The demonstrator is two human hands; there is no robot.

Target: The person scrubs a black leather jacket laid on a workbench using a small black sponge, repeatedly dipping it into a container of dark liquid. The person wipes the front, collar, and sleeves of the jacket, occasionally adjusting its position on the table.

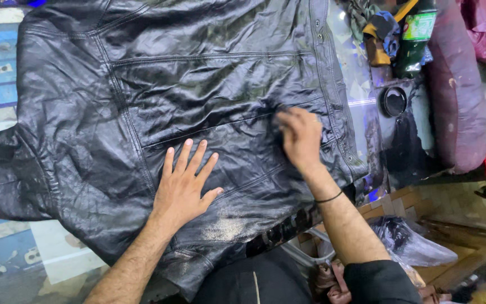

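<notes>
The black leather jacket point(187, 112) lay spread flat beneath both hands, its length running sideways. The left hand point(184, 186) pressed down, fingers splayed wide. The right hand point(301, 137), just beside it, had fingers bunched on something small and blurred against the leather.

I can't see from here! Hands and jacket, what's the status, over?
Left hand flat, open, pressing the black jacket. Right hand bunched, rubbing the jacket near its edge; what it holds unclear. Nothing lying on the jacket.
</notes>
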